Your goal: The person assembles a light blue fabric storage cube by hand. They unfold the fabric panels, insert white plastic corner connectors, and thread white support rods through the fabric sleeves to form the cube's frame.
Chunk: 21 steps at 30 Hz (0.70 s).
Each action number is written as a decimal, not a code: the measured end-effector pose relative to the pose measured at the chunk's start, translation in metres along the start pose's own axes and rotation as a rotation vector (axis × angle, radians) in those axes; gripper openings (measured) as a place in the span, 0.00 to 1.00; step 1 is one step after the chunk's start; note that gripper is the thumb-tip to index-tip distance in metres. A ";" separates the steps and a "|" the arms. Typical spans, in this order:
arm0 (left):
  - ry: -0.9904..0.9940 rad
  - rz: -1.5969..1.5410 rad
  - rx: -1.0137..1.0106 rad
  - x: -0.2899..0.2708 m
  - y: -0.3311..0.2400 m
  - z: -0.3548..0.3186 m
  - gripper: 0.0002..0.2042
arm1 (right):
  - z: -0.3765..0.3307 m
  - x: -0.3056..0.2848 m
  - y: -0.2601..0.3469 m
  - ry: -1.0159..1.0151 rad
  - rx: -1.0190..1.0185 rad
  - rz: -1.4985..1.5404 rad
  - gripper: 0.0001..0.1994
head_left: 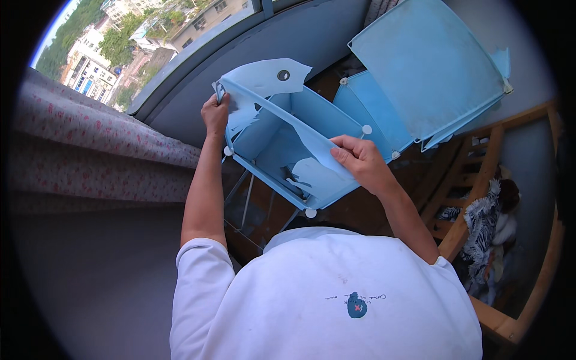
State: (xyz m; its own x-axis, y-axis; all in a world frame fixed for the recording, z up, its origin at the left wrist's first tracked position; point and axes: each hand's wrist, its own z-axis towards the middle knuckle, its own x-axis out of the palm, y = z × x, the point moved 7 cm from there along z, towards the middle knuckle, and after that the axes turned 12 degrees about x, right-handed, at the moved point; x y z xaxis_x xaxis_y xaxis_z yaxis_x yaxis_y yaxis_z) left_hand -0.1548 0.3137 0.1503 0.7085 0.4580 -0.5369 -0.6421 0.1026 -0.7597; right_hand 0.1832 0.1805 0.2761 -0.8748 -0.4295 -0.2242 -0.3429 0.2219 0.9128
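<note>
Below our two hands stands an open blue box [327,111], and off beyond our right hand a broad blue panel [429,72] is propped at a tilt. Stretched between our hands, above the box's mouth, is a pale blue sheet [270,105] with a straight folded edge. Our left hand [215,114] pinches that edge at its far end; our right hand [358,161] grips the nearer end, thumb on top. We judge the sheet light and thin, stiff along the fold but floppy beyond it, and easily ripped, since its margins look ragged; the two fold ends seem the surest hold. Under our hands, the box shows blue walls and a dim floor; we cannot tell whether the ragged pale patch [324,177] near our right hand lies inside or hangs from the sheet. Smallest are the white connectors [310,213] at the box's corners, one just beyond our right hand.
</note>
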 end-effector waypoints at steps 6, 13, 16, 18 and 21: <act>-0.102 0.362 0.054 -0.008 -0.006 -0.004 0.13 | -0.003 0.004 0.005 0.002 -0.031 -0.008 0.13; -0.125 0.314 0.068 -0.011 -0.025 -0.021 0.18 | 0.000 -0.004 0.000 -0.027 -0.016 0.006 0.12; -0.182 0.145 0.301 -0.016 -0.036 -0.019 0.17 | 0.002 -0.005 0.000 -0.030 -0.032 0.021 0.12; -0.079 -0.006 0.230 -0.016 -0.038 -0.016 0.17 | 0.003 -0.006 -0.002 -0.033 -0.030 0.018 0.12; -0.076 0.177 0.220 -0.015 -0.035 -0.016 0.14 | 0.003 -0.004 0.001 -0.035 -0.034 0.005 0.12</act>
State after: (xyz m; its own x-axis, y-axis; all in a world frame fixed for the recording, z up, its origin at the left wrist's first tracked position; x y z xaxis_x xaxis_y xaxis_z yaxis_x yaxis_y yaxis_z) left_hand -0.1384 0.2892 0.1795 0.5614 0.5500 -0.6184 -0.8075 0.2005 -0.5547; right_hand 0.1852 0.1847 0.2770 -0.8882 -0.3971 -0.2312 -0.3274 0.1939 0.9248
